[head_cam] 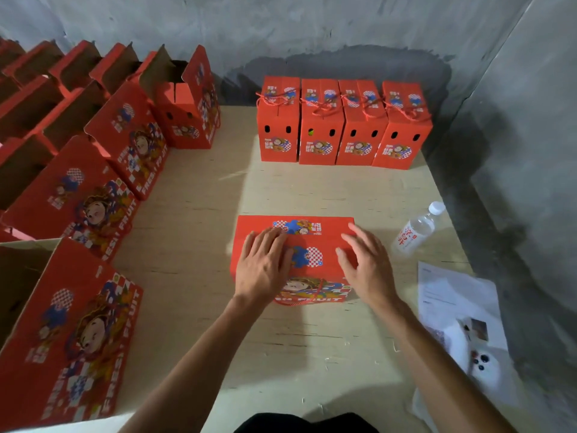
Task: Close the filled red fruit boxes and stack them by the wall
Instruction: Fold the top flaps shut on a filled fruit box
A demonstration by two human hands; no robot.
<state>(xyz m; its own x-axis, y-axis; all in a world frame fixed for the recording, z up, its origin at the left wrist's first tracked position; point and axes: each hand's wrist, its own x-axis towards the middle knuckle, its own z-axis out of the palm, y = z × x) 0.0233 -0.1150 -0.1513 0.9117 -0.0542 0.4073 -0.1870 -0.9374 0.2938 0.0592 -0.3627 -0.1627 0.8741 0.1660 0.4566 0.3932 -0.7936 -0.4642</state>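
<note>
The red fruit box point(295, 254) lies beneath both hands, its top flaps pressed flat by the open left hand point(263, 264) and open right hand point(363, 264), nothing gripped. If pressure is released too early, the flaps could spring open; the red cord point(299, 303) hanging at the near side, below the wrists, could be trapped.

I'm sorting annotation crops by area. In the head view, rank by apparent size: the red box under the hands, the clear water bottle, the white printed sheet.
1. Red cardboard fruit box under the hands
2. White printed paper sheet, not far behind; it lies nearer the camera, so this is unsure
3. Clear plastic water bottle
</note>
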